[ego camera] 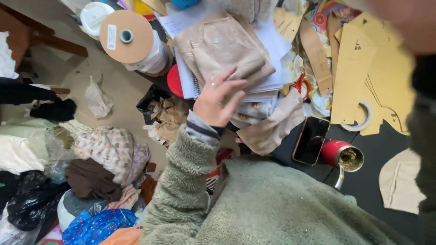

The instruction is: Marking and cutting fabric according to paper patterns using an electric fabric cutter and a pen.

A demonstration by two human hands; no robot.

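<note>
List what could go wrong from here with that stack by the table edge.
The left hand presses on a stack of white papers topped by folded beige fabric at the table edge; a shove may tip it onto the floor. The open red cup beside the phone could spill.

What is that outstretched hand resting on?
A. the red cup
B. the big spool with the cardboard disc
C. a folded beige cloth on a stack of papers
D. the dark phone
C: the left hand lies with fingers spread on the edge of the folded beige cloth atop the stack of papers; the red cup, phone and spool lie apart from it.
</note>
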